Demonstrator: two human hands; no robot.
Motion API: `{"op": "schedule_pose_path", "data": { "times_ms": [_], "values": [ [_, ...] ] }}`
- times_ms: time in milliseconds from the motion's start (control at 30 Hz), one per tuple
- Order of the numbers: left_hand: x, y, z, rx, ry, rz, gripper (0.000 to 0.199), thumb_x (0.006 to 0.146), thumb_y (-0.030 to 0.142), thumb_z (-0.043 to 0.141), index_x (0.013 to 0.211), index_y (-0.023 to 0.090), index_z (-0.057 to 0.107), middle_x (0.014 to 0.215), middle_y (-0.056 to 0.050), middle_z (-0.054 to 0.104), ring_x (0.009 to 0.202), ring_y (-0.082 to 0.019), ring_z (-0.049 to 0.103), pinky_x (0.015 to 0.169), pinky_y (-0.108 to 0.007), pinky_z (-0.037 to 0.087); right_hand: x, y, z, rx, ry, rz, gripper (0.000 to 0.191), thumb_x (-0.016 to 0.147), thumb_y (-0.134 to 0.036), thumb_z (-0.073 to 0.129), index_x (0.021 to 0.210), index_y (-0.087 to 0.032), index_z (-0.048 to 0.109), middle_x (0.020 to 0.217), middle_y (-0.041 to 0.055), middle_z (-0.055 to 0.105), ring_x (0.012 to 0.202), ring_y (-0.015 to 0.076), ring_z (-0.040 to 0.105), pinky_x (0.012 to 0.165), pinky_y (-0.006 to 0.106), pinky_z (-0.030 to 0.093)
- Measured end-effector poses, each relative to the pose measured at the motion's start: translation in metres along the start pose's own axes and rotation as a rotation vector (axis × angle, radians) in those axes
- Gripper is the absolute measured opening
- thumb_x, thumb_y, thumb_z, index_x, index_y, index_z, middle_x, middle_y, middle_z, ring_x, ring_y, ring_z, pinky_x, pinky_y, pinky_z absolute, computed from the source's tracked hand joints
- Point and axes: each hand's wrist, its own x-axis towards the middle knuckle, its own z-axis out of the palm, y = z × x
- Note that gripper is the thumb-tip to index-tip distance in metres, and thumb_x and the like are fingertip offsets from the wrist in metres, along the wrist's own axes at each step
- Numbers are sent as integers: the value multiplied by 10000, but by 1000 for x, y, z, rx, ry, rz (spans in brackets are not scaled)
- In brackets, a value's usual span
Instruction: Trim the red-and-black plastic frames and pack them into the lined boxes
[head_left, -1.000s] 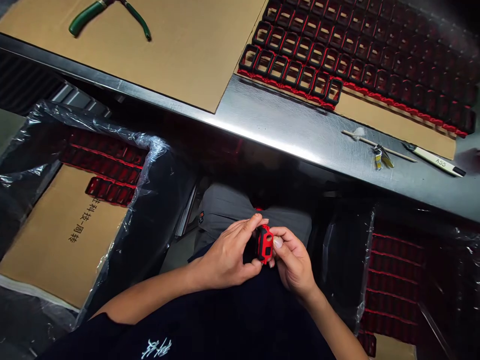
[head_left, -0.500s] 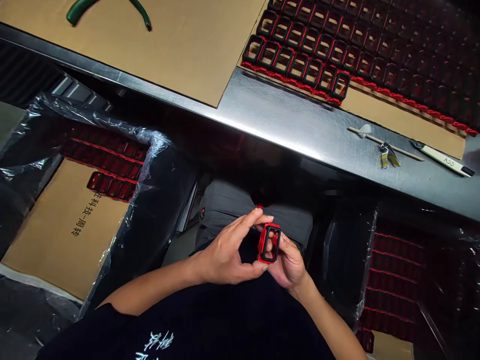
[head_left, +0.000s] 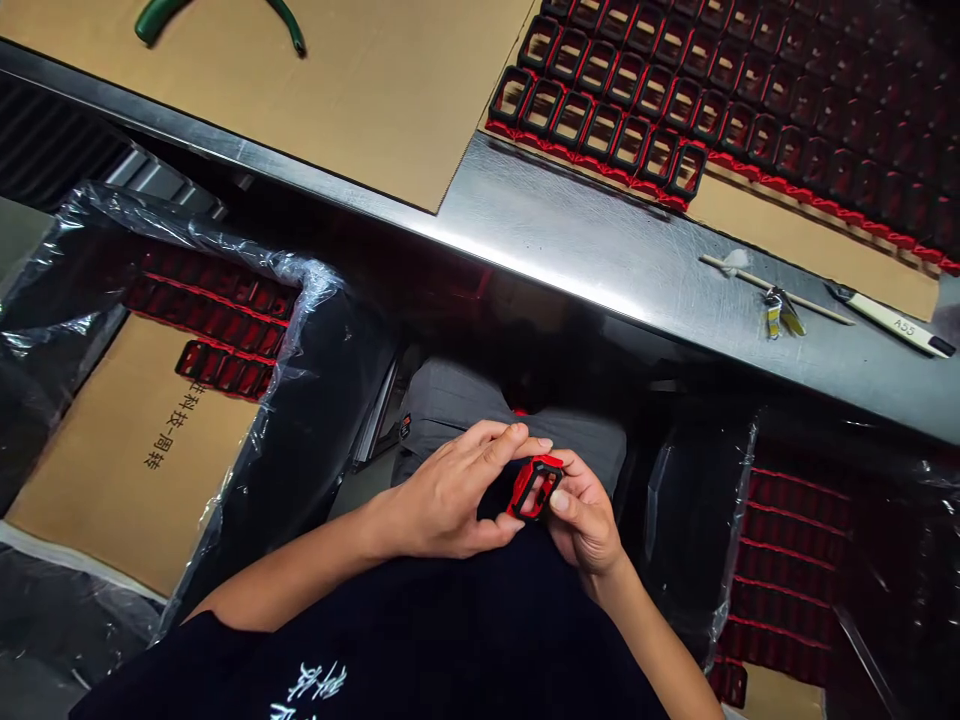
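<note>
Over my lap, a small red and black rectangular frame (head_left: 536, 488) with an open middle is held between both hands. My left hand (head_left: 457, 490) grips its left side, thumb at the lower edge and fingers along the upper edge. My right hand (head_left: 589, 515) pinches its right side, with the thumb on the near face. The frame is tilted, and fingers partly hide its right edge. Rows of similar red and black frames (head_left: 602, 130) stand on the bench ahead, at the upper right.
A metal bench (head_left: 555, 220) crosses ahead, with a cardboard sheet (head_left: 360, 110) and green-handled tool (head_left: 154, 20). At right lie a thin stick (head_left: 810, 302), yellow-and-metal bits (head_left: 776, 315) and a white-handled knife (head_left: 892, 318). Plastic-lined bins hold frames at left (head_left: 225, 370) and right (head_left: 787, 560).
The frame has turned in my hands, so its face shows at a different angle. My right thumb has come round onto its near face. Both hands stay over my lap.
</note>
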Motion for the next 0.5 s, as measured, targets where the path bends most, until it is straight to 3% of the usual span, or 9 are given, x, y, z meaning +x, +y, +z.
{"op": "schedule_pose_path", "data": {
  "times_ms": [100, 200, 333, 500],
  "values": [
    [-3, -4, 4, -29, -17, -16, 1052, 850, 170, 696, 1632, 195, -7, 1400, -184, 631, 1251, -319, 574, 975, -517, 574, -2, -3, 2, -95, 37, -63, 343, 720, -414, 885, 885, -234, 645, 742, -27, 709, 567, 140, 671, 600, 279, 571],
    [-8, -6, 10, -125, -33, -83, 1057, 828, 196, 732, 1633, 247, 48, 1453, -169, 589, 1300, -317, 569, 1051, -533, 533, -4, -7, 4, -302, 79, -225, 215, 770, -332, 854, 818, -232, 670, 724, -25, 706, 624, 134, 662, 618, 257, 554],
    [-12, -2, 17, -397, -108, -366, 961, 795, 253, 769, 1595, 263, 236, 1446, -137, 594, 1218, -270, 643, 1011, -447, 576, -3, -11, 4, -637, 72, -492, 95, 818, -196, 788, 863, -249, 722, 775, 3, 731, 728, 171, 678, 737, 332, 575],
    [-6, 7, 18, -502, -147, -648, 755, 738, 319, 794, 1428, 218, 507, 1386, -120, 630, 1115, -254, 671, 971, -428, 589, -1, -11, 5, -728, 47, -578, 74, 865, -188, 728, 906, -247, 711, 817, 24, 744, 763, 194, 711, 731, 359, 607]
  ]
}}
